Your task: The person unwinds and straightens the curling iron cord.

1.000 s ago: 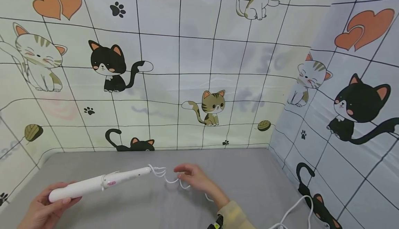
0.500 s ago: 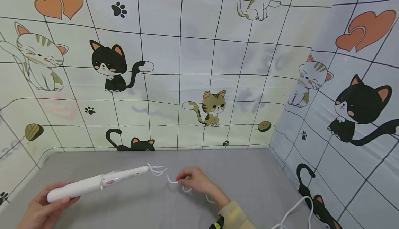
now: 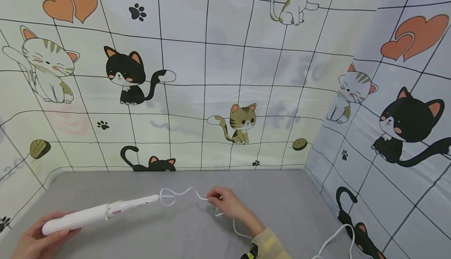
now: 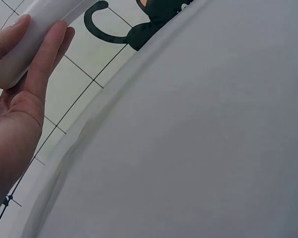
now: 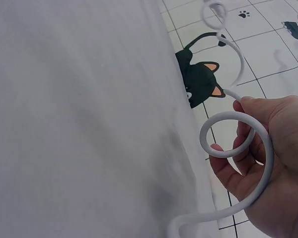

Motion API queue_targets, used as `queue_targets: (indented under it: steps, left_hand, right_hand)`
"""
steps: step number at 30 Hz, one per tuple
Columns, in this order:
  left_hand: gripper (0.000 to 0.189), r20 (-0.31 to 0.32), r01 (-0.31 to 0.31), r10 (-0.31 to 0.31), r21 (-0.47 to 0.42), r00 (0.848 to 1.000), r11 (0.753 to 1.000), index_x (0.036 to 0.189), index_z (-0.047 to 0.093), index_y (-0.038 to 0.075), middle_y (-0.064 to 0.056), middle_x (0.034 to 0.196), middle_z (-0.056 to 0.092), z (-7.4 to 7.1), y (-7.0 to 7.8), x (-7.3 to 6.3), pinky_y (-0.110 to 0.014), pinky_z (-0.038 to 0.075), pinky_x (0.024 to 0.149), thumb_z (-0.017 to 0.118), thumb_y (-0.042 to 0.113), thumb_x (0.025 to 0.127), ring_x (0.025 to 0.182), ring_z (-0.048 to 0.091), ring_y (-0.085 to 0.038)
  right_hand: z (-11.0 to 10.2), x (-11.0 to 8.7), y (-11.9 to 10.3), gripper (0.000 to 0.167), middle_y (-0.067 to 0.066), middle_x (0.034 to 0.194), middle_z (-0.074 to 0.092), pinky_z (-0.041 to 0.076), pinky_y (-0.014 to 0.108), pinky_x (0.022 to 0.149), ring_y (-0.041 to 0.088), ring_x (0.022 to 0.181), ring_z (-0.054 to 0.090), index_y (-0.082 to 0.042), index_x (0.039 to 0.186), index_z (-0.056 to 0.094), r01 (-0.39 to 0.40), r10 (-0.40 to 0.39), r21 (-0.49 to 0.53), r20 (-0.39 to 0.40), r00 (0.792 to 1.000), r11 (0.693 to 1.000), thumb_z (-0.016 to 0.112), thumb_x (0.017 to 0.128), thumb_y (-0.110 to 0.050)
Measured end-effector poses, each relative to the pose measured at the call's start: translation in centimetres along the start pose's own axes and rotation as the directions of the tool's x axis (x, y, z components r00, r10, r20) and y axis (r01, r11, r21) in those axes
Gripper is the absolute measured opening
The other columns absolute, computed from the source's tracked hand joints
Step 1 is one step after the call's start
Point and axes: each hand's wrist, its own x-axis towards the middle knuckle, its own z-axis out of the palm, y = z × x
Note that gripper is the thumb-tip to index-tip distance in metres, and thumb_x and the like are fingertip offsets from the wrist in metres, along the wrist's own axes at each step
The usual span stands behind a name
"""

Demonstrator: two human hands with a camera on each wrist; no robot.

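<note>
A white curling iron (image 3: pixel 88 217) with a pink button is held above the grey surface, tilted slightly up to the right. My left hand (image 3: pixel 36 240) grips its thick end, thumb on the near side; the left wrist view shows the fingers around the white barrel (image 4: pixel 37 37). From the thin end runs a white power cord (image 3: pixel 183 192), loosely looped. My right hand (image 3: pixel 229 205) pinches this cord between thumb and fingertips. In the right wrist view a coil of cord (image 5: pixel 269 163) hangs in front of the palm.
The grey-covered table (image 3: pixel 169 235) meets a cat-print cloth wall (image 3: pixel 197 63) at the back and another on the right. More white cord (image 3: pixel 332 236) lies in loops at the front right.
My right hand has closed on the cord and moved slightly right and down, drawing a length of it out from the handle. My left hand and the curling iron have shifted a little left and down.
</note>
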Motion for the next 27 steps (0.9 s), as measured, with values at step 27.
queue_targets:
  steps: [27]
  left_hand:
    - [0.045, -0.554, 0.264, -0.045, 0.323, 0.831, 0.909, 0.121, 0.059, 0.042, 0.012, 0.127, 0.029, -3.6, 4.9, 1.8, -0.043, 0.064, 0.087, 0.054, 0.0, 0.105, 0.082, 0.073, -0.018]
  right_hand:
    - [-3.6, -2.1, 1.4, 0.018, 0.016, 0.094, 0.067, 0.046, 0.02, 0.06, 0.01, 0.075, 0.051, -0.001, 0.107, 0.07, -0.043, 0.044, 0.013, -0.06, 0.997, 0.999, 0.061, 0.105, -0.017]
